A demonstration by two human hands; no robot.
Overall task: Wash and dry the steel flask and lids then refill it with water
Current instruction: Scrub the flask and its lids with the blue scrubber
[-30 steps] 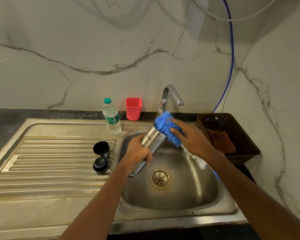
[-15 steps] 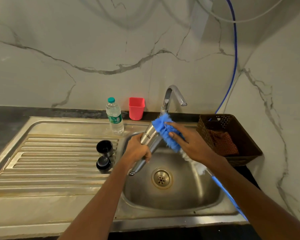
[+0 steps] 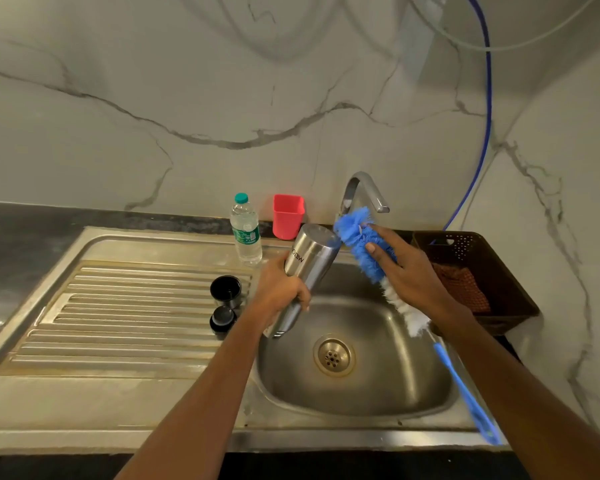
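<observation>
We pull the brush, our right hand curled round its bristles, off the raised end of the flask our left hand grips tilted over the sink, so rinsing seems next.

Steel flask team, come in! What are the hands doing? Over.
Left hand grips shiny steel flask over sink. Right hand holds fluffy blue bottle brush at its raised end. Nothing blocking.

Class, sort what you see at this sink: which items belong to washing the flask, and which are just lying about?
In use: steel flask, bottle brush, black cup lid, black stopper lid, tap, sink.
Lying about: plastic water bottle, red cup, brown basket, cloth.
</observation>
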